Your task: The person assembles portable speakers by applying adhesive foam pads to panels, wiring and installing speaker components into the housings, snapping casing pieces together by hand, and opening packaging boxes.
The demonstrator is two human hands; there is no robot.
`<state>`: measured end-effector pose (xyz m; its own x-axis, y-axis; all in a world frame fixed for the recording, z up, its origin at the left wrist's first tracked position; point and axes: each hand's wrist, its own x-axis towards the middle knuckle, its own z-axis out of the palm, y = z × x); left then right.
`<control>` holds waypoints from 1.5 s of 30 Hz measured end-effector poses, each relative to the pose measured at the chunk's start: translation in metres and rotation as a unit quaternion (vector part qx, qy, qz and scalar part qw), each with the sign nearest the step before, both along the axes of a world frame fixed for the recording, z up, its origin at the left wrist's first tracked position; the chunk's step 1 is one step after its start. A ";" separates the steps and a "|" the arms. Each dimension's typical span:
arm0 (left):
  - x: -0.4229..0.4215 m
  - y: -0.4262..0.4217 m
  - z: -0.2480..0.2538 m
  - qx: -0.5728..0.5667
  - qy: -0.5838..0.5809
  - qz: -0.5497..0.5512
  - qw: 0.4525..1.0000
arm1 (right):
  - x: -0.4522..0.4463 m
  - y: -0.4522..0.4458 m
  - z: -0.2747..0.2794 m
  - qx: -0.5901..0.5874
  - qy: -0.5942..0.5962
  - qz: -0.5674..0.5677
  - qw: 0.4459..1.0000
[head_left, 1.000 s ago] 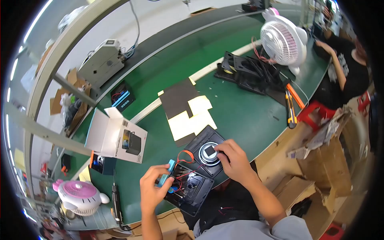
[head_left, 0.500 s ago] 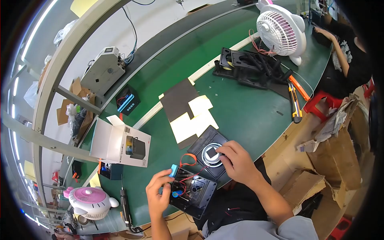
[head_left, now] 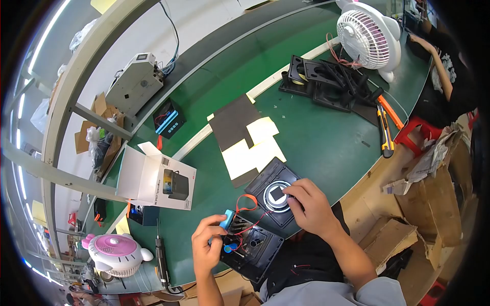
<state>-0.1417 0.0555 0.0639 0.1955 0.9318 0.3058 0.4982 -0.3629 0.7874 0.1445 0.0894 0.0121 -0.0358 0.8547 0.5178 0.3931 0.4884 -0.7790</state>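
Observation:
My left hand (head_left: 206, 249) has its fingers closed on a light-blue block (head_left: 227, 219) at the edge of an open black plastic housing (head_left: 268, 253). Red wires and a blue cylindrical part (head_left: 231, 247) show inside that housing. An orange-red ribbon loop (head_left: 248, 202) rises beside the block. Further right, a black panel (head_left: 258, 179) carries a round speaker (head_left: 276, 205) with a silvery ring. My right hand (head_left: 314, 208) pinches the edge of a small dark square pad (head_left: 277, 192) at the speaker's centre. Red wires run between the housing and the panel.
Yellow-backed black sheets (head_left: 240, 160) lie mid-table, near an open white box (head_left: 176, 186). Black plastic parts (head_left: 332, 89), a white fan (head_left: 367, 41) and a utility knife (head_left: 385, 132) are at the far right. An electric screwdriver (head_left: 161, 260) and pink-white fan (head_left: 115, 252) are left. A person sits at right.
The whole view has shifted slightly, with most things now a little further right. Both hands keep their grips on the block and the pad.

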 end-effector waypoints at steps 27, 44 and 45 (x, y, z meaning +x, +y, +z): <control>0.004 -0.009 0.002 -0.014 -0.042 0.063 0.997 | -0.080 0.037 0.055 0.162 -0.252 0.329 0.896; -0.004 -0.007 -0.011 0.047 -0.092 0.048 0.993 | -0.091 0.038 0.072 0.074 -0.287 0.366 0.882; -0.004 -0.007 -0.012 0.048 -0.092 0.048 0.993 | -0.092 0.037 0.073 0.093 -0.306 0.368 0.873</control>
<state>-0.1458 0.0485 0.0520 0.0401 0.9083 0.4164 0.3847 -0.3986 0.8325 0.0525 0.1264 0.0853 -0.8591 0.3865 0.3355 0.2344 0.8799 -0.4134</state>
